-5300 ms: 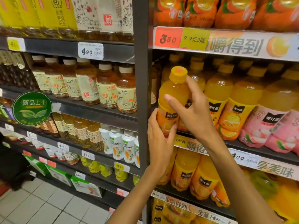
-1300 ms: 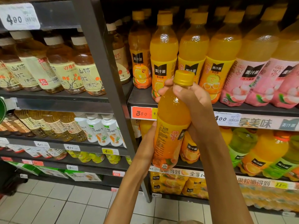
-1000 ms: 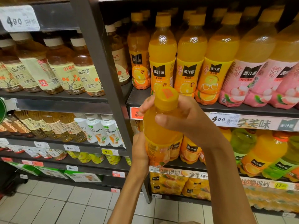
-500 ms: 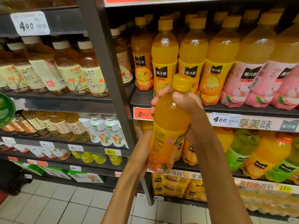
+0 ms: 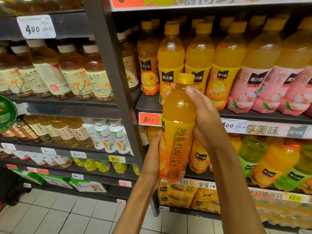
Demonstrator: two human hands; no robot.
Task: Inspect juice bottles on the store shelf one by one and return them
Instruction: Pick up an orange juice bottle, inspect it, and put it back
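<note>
Closest in: left hand [image 5: 152, 159] wrapped round the lower half of the bottle [image 5: 177, 130], thumb up the near-left side of the label, fingers hidden behind. Right hand [image 5: 205, 119] clamped round the shoulder just under the yellow cap [image 5: 185, 78], thumb across the front, fingertips [image 5: 168, 93] peeking out on the far left side. Both hands firmly on the one bottle, one low, one high, well apart along its length.

Bottle itself held in mid-air in front of the rack, not touching any shelf. Long axis close to upright, cap tipped a shade to the right and away, base nearest the body. Small-print side of the label turned toward the camera, so inspection looks to be in hand, return not yet begun.

Behind and above: orange juice row [image 5: 199, 65] standing on the shelf [image 5: 148, 105] with the red price tag [image 5: 148, 119]. Home spot lies up and forward from the hands, past the shelf lip. No obvious empty slot visible from here; hard to tell where the gap sits, since the held bottle covers part of the front row.

Judgement: right hand is the nearer one to that shelf and already grips high, so likely the one to carry it in, base first, upright, with the left letting go below. Risk: nudging the tightly packed neighbours.

Farthest left: tea bottles [image 5: 70, 73] beyond the upright post [image 5: 111, 65].
</note>
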